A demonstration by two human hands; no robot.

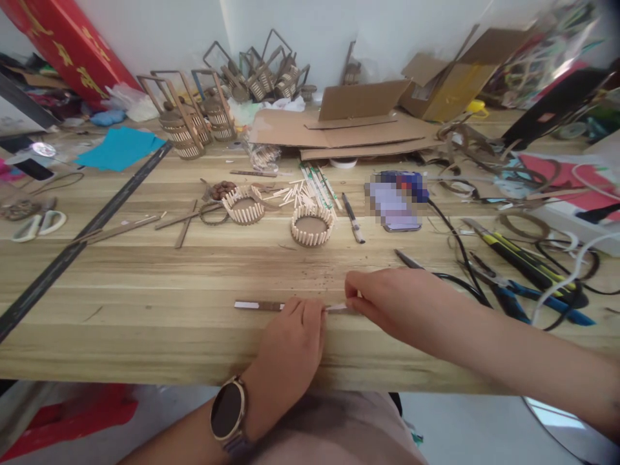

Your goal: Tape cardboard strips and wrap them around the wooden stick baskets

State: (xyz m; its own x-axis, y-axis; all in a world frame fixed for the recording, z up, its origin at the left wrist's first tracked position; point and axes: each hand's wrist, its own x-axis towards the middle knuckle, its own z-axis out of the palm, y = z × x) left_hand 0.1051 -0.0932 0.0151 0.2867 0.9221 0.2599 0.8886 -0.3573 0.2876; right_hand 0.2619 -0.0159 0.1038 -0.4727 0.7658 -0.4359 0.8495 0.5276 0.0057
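Left hand: the left hand (290, 342) rests on the table near the front edge. Its fingers are curled and pressed together on top of the thin strip (256, 305), holding it down.
Right hand: the right hand (387, 300) comes in from the right side. Its fingertips are pinching the right end of the thin strip.
Thin strip: it lies flat on the table, close to the front edge. Its left end sticks out past the left hand, and that end looks pale. The middle is hidden under the fingers.
Watch: a round dark watch (228, 408) sits on the left wrist.
Table: the table (145, 290) is made of light wood with long stripes.
Stick rings: two small round stick rings (243, 205) (312, 225) stand farther back, well apart from the hands.
Loose sticks: a little pile of loose sticks (295, 192) lies between the two rings and a bit behind them.
Phone: a phone (394, 206) lies to the right of the rings. It is blurred.
Pliers: pliers (513, 252) with yellow and blue handles lie at the right, by black cords.
Ruler: a long dark ruler (82, 239) runs slanted across the left side.
Scissors: white scissors (39, 225) lie far to the left.
Cardboard: flat cardboard (339, 129) is stacked at the back.
Baskets: small stick baskets (188, 126) with tall handles stand at the back left.
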